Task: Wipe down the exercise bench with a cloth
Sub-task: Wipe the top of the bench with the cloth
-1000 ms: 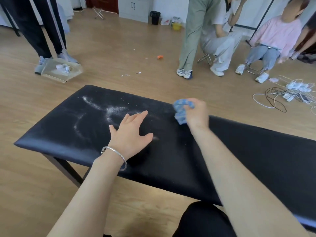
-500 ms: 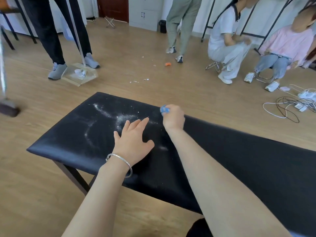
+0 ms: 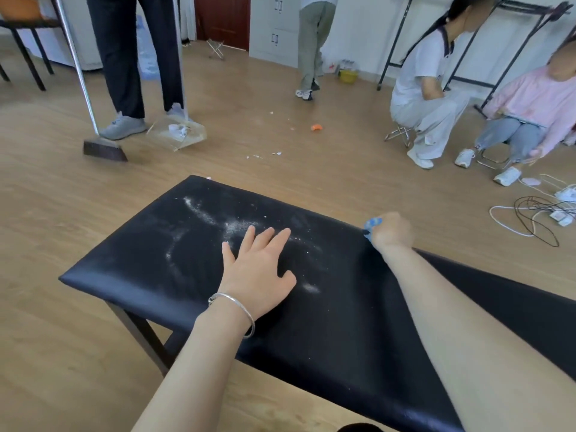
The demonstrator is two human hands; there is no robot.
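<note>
Bench (image 3: 327,338): 1. Hands at the bench: 2, left hand (image 3: 258,275) and right hand (image 3: 391,232). Cloth (image 3: 372,224): 1, at its far edge. Bracelet (image 3: 229,295): 1. Beyond the bench, people: 4 (person in dark trousers (image 3: 121,57), person in green trousers (image 3: 308,42), person in white (image 3: 420,73), person in pink (image 3: 536,98)); broom (image 3: 104,150): 1; dustpan (image 3: 177,132): 1; orange scrap (image 3: 316,127): 1.

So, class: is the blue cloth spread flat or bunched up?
Bunched up. The right hand grips the blue cloth in a fist at the far edge of the bench; only a small crumpled bit pokes out.

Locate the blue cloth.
Head view, right of centre: the blue cloth is bunched in the right hand at the far edge of the bench, right of the left hand.
</note>
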